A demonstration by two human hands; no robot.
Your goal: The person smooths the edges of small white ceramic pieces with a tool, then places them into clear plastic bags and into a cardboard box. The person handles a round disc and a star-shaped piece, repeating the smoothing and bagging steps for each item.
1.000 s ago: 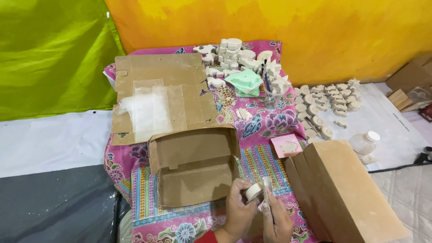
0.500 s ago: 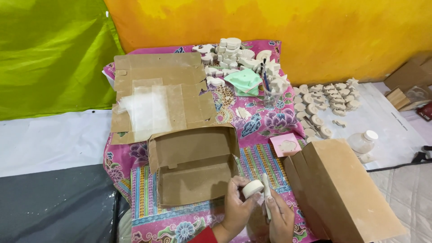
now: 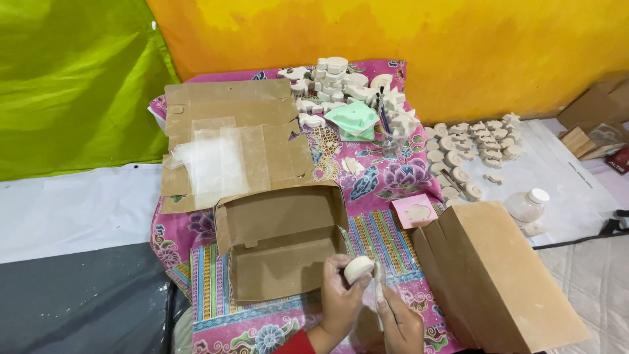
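Note:
My left hand point(image 3: 341, 301) grips a small round white plaster piece point(image 3: 358, 269) at the bottom of the view, above a floral cloth point(image 3: 377, 177). Beside it, my right hand point(image 3: 400, 321) pinches a thin white stick-like tool point(image 3: 377, 288) that rests against the piece. An open, empty cardboard box point(image 3: 278, 252) lies just left of both hands. A tall closed brown box point(image 3: 498, 275) stands immediately to the right of them.
Flattened cardboard with a clear plastic sheet point(image 3: 209, 160) lies behind the open box. White plaster figures point(image 3: 344, 85), a green mould point(image 3: 354, 118) and a cup of brushes point(image 3: 390, 134) sit at the back. More casts point(image 3: 468, 147), a pink pad point(image 3: 414, 211) and a plastic bottle point(image 3: 527, 206) lie right.
The round piece has been turned in my left hand and lifted slightly. My right hand has shifted the thin tool along its edge. Nothing else on the cloth moved.

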